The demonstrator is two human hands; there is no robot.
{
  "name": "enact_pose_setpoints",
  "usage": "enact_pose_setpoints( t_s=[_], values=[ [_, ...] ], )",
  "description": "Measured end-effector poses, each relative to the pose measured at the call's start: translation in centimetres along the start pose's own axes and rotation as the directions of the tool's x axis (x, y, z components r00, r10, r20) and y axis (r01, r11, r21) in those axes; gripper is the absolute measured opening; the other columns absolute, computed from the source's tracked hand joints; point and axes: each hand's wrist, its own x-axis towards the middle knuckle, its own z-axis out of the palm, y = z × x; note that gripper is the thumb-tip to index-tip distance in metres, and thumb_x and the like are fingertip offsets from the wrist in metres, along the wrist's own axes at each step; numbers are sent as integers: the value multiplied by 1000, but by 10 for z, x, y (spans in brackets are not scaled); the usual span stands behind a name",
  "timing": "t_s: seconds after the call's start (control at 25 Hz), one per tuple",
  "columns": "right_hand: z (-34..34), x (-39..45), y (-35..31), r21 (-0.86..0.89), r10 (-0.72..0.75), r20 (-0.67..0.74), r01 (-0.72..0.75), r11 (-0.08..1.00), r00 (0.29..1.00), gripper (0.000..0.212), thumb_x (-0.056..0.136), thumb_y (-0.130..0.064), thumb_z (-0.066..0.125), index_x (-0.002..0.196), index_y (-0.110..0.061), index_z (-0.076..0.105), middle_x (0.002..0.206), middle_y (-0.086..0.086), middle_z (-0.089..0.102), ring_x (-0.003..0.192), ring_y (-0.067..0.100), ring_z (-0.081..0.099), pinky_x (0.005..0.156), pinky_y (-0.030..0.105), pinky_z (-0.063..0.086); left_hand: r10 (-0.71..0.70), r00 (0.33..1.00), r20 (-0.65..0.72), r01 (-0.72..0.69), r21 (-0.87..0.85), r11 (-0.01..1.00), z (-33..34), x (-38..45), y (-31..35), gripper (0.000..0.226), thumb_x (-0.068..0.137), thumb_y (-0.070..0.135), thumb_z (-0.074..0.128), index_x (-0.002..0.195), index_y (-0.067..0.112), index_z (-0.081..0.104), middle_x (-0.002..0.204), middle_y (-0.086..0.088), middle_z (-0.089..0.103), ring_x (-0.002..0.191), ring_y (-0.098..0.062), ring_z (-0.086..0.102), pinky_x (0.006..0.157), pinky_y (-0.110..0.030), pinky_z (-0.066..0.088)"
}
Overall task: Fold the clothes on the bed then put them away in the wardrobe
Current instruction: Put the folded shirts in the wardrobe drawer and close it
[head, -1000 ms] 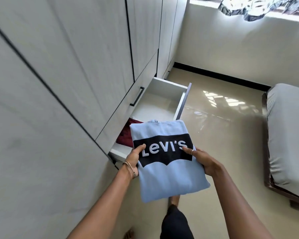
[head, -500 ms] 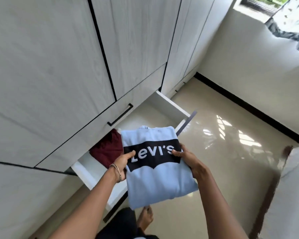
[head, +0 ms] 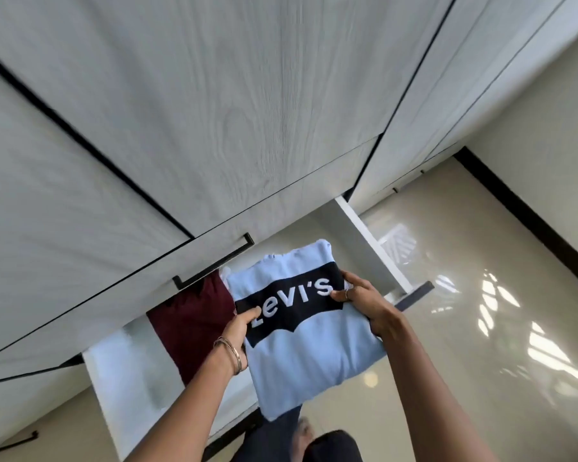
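The folded light-blue garment [head: 309, 348] is a flat, roughly rectangular packet with clean edges and a few shallow creases near its lower half. Across its upper face runs a dark navy batwing-shaped panel carrying the white lettering "Levi's". A small fold of collar or hem shows at its far top edge. It is held in the air, tilted, above the open drawer [head: 121, 378] of the wardrobe [head: 214, 111].

The left hand [head: 239, 331] grips the garment's left edge, thumb on top at the first letter of the print, fingers curled underneath. Thin bangles [head: 229, 353] sit on that wrist. The right hand [head: 364, 300] grips the right edge, thumb pressed on the end of the dark panel, fingers wrapped below; a ring shows on one finger.

Just left of the left hand, a folded maroon garment [head: 194, 325] lies inside the drawer, against its white base. Beyond both hands, a closed drawer front with a black bar handle [head: 214, 265] overhangs the open drawer. To the right of the right hand lies glossy beige floor [head: 464, 328] with bright reflections.
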Motion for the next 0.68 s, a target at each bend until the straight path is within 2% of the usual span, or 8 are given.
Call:
enact_pose_setpoints(
  t_s=[0.12,0.28,0.36,0.4,0.48,0.56,0.6,0.68],
  values=[
    [-10,75,-17,-62,6,33,-4,998,999,59,85,13,56,133,-21,58,108,14,73,96,37,71,86,52,57,63,996,-57,-65,-28,997,12,57,5,33,83,20,72,113,7,68,113,-20,68,99,-35,67,93,-54,50],
    [-12,182,-17,-182,-63,146,90,979,987,62,89,11,54,136,-28,55,113,8,72,103,32,69,88,49,56,279,929,-243,-299,-48,953,17,144,9,34,82,16,74,115,20,65,110,-10,71,104,-31,67,95,-56,50],
    [-9,231,0,-228,-131,201,176,958,971,63,90,14,51,140,-25,50,125,7,67,112,27,65,94,43,54,354,888,-294,-381,-37,924,10,188,14,52,79,27,76,127,24,56,120,-8,66,110,-29,64,96,-55,49],
    [-7,247,8,-253,-172,209,223,941,963,66,89,15,51,143,-23,46,132,7,62,117,23,61,98,39,52,370,878,-302,-392,-13,920,5,203,16,69,73,37,79,134,25,49,127,-6,62,113,-27,61,98,-53,48],
    [-6,275,34,-395,-210,222,285,873,952,75,87,15,54,149,-22,35,141,3,52,127,20,51,106,36,45,340,893,-296,-321,112,941,-5,228,9,91,64,48,81,141,29,37,132,2,58,116,-22,59,99,-48,46],
    [-9,284,56,-560,-187,195,266,785,963,82,87,6,60,152,-29,26,139,-4,46,128,19,45,108,37,41,346,891,-292,-262,291,920,-5,232,-2,80,77,36,75,143,29,31,127,6,60,112,-20,60,94,-43,48],
    [-10,284,64,-612,-172,158,233,755,972,82,88,-1,62,152,-33,23,135,-4,48,125,22,47,106,40,43,380,868,-318,-242,398,885,-5,235,-9,76,83,30,71,144,26,28,125,3,61,111,-23,60,95,-42,49],
    [-11,281,72,-688,-148,96,173,705,984,80,91,-14,63,152,-36,17,133,5,52,121,30,51,102,43,46,443,810,-383,-154,590,793,-2,235,-17,79,87,35,65,150,23,19,128,-7,60,116,-32,58,101,-40,45]
  ],
)
